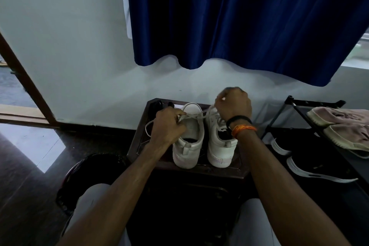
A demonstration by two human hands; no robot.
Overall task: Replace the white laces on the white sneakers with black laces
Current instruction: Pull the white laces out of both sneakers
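Two white sneakers stand heels toward me on a small dark table [139, 146]: the left sneaker [189, 142] and the right sneaker [217, 146]. A white lace [196, 115] stretches between my hands over the shoes, and a loop of it hangs left of my left hand. My left hand [169, 124] pinches one end of the lace beside the left sneaker. My right hand [233, 104] holds the other end above the right sneaker's front, near its eyelets. Black laces [157, 105] appear to lie at the table's far left corner, dim and hard to make out.
A black shoe rack [299, 106] stands at the right, with pinkish-beige shoes [343, 126] on top and black sneakers with white soles [319, 171] below. A dark round bin [87, 173] sits left of my knee. A blue curtain [239, 16] hangs on the wall behind.
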